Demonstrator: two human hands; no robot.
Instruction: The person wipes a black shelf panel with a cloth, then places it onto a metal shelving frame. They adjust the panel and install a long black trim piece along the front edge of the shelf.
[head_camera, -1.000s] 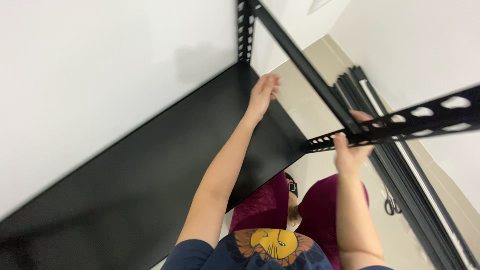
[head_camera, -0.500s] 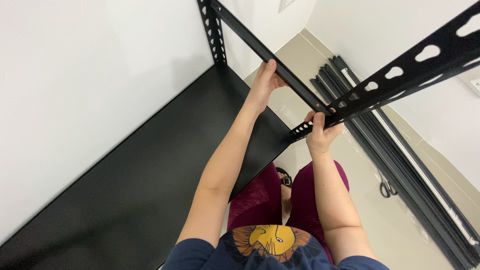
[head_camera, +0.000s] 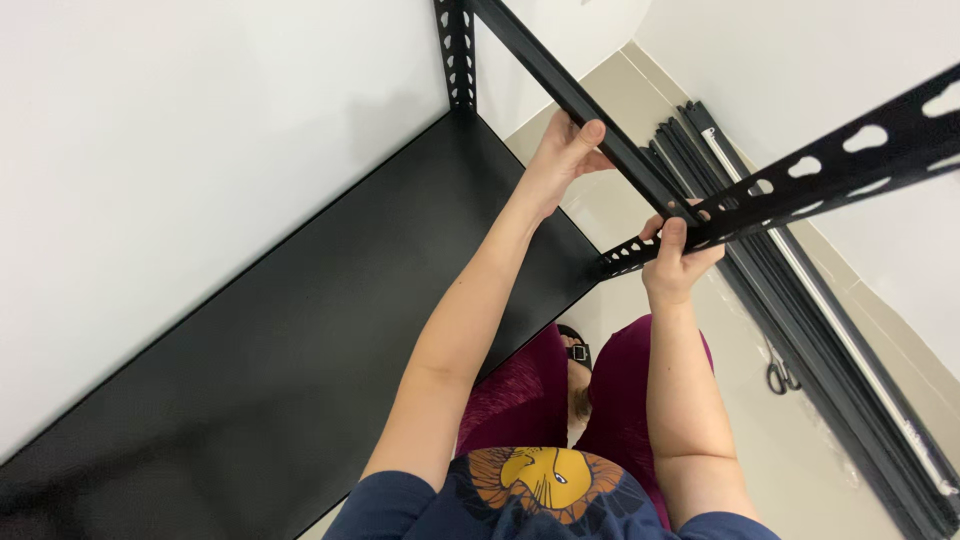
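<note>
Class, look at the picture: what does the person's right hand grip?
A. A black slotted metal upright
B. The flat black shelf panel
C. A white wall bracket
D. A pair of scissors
A: the right hand is wrapped around the slotted upright, while the scissors lie untouched on the floor.

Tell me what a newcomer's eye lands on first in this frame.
First come the two bare arms reaching up mid-frame: the left hand grips a plain black metal crossbeam, the right hand a black slotted metal upright slanting in from the right. Next, the broad black shelf panel against the white wall at left, and spare black rails lying on the beige floor at right.
</note>
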